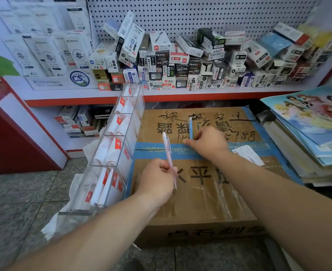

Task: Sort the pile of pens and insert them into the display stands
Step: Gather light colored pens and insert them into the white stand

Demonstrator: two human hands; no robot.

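Note:
My left hand (157, 180) grips a pink pen (168, 151) over the cardboard box (200, 202), with the pen's cap end pointing away from me. Farther out, my right hand (206, 141) pinches a light blue pen (190, 127) that stands nearly upright above the box top. A clear acrylic display stand (110, 153) with several compartments lies along the box's left side; white and red packets sit in its compartments. No pile of loose pens is visible.
A shelf (180, 92) behind the box carries many stacked pen boxes in front of a pegboard. A stack of illustrated books (318, 133) lies to the right of the box. A red counter (14, 133) stands at the left on a tiled floor.

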